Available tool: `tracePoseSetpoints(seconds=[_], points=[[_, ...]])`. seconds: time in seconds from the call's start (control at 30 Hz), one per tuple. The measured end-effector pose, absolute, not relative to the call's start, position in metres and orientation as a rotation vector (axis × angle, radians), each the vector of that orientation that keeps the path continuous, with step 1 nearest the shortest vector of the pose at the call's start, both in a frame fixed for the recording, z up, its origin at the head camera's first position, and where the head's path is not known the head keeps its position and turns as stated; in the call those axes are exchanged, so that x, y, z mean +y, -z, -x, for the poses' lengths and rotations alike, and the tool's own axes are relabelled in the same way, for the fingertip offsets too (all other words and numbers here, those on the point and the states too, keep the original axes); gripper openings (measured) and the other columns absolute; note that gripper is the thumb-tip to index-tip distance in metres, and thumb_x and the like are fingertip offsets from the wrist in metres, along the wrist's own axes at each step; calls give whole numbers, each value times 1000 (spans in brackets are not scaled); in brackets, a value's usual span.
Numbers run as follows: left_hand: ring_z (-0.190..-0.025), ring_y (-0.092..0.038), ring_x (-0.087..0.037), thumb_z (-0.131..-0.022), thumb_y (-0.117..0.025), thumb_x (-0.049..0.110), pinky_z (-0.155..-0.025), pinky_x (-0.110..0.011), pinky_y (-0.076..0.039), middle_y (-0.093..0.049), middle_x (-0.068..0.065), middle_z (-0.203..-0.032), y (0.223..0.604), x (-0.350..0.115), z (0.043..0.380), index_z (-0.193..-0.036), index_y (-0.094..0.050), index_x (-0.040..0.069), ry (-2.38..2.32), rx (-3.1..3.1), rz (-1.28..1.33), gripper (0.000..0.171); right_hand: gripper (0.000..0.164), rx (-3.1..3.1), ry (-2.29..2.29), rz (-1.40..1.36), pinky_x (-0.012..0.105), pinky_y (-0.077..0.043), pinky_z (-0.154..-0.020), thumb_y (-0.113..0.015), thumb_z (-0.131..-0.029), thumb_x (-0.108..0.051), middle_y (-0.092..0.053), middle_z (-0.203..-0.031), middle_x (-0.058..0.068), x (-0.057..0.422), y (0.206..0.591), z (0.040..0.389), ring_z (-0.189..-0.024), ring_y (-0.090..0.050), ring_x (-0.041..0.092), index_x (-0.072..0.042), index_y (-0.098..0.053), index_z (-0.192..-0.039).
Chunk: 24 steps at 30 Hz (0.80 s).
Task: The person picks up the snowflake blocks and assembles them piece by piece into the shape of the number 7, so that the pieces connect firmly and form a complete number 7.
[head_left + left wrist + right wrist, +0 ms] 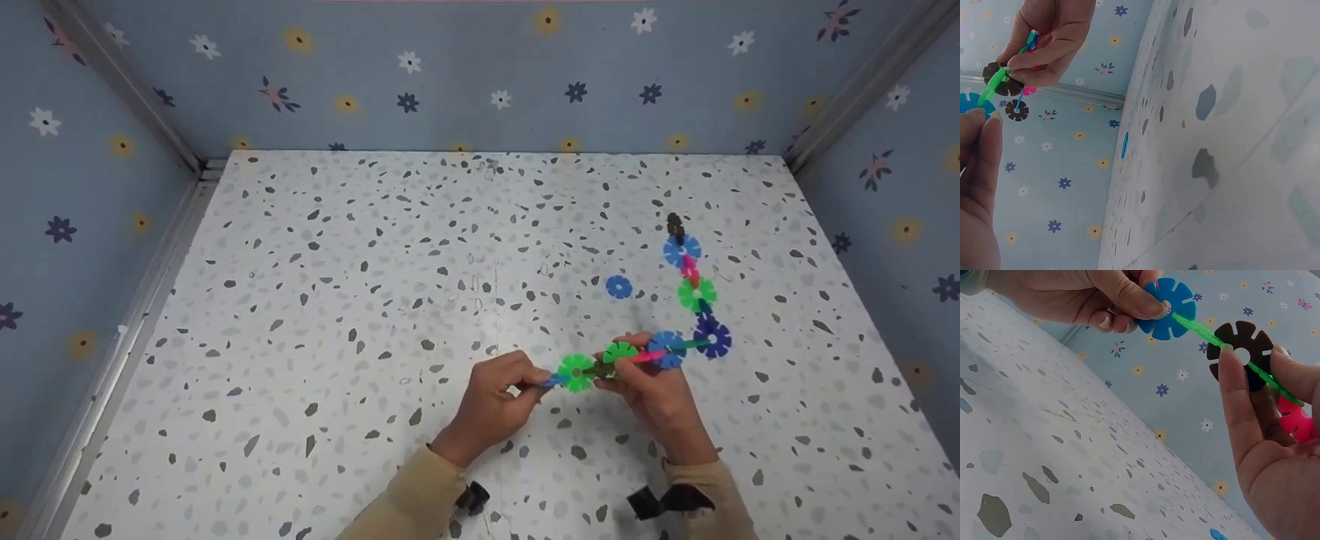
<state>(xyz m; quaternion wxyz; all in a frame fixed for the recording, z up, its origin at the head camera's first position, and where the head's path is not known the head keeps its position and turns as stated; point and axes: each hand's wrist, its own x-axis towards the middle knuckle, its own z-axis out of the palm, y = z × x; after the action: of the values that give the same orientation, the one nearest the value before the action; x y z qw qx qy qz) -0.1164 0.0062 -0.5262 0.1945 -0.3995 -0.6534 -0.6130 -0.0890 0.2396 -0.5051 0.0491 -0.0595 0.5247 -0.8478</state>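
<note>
A chain of slotted plastic snowflake discs runs between and beyond both hands. My left hand (491,401) pinches the blue disc (1186,310) at the chain's near left end. A green disc (576,361) is slotted into that blue one, and a brown disc (1229,333) follows it. My right hand (664,409) grips the chain at the brown disc and the second green disc (621,349). Past the right hand come a pink disc (1296,419), a blue disc (666,339) and a dark blue disc (720,330). Fingers partly hide the gripped discs.
The chain bends away at the dark blue disc, through another green disc (690,301) and a further blue disc (673,247), to a brown end disc (675,222). One loose blue disc (615,281) lies on the speckled tabletop (337,300). Flowered panels (465,45) surround the table.
</note>
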Motion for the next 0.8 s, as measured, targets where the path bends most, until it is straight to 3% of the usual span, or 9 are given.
tracePoseSetpoints(seconds=[0.5,0.8], points=[[-61,-59,-16,-79,-72,-16,-59,-21,-53,-60,-8,-71,531,15,118,-86,-71,1,1756,-1866,1068,19,22,1657,2603,91,37,-57,-80,-49,-98,9,-67,-101,8,244,506,85,-92,-70,23,-9,-55,-108],[-75,-61,-12,-85,-59,-16,-60,-24,-53,-62,-3,-98,526,23,130,-99,-67,6,1746,-2186,1122,28,18,1724,2612,-80,36,-57,-79,-52,-99,7,-69,-102,11,257,508,84,-92,-70,23,-8,-56,-108]])
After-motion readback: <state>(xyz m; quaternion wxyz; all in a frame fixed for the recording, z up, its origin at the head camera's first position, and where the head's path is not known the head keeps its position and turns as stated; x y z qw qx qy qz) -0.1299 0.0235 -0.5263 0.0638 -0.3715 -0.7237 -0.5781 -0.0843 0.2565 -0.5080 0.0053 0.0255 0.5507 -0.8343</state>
